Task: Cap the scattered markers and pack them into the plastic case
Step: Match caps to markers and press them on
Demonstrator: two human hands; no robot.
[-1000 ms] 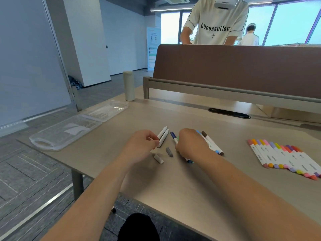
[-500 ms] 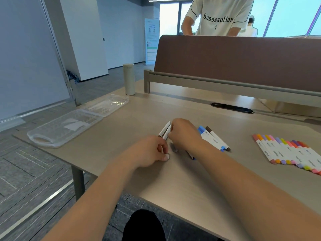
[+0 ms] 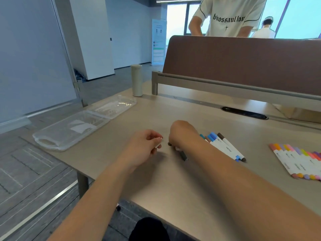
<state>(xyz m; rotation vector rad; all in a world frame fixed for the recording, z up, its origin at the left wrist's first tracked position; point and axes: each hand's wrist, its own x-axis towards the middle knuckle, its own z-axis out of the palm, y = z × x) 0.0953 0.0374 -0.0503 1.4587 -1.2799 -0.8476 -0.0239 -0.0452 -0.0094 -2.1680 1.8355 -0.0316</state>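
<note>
My left hand (image 3: 145,145) pinches a small white cap (image 3: 159,145) just above the desk. A little to its right, my right hand (image 3: 182,134) curls over a dark grey marker (image 3: 183,155) whose tip pokes out below the fingers. Behind my right wrist lie a few loose markers (image 3: 225,146) with blue and brown caps. A neat row of capped coloured markers (image 3: 300,162) sits at the right. The clear plastic case (image 3: 76,129) lies open at the desk's left corner.
A beige tumbler (image 3: 136,80) stands at the back left next to a brown partition (image 3: 243,66). A dark cable slot (image 3: 244,113) is set in the desk. A person in a white T-shirt (image 3: 229,16) stands behind the partition. The desk's left edge is close to the case.
My left hand has lifted off the desk with the white cap pinched in it. My right hand shifted a little and now grips the grey marker; the two white markers are out of sight.
</note>
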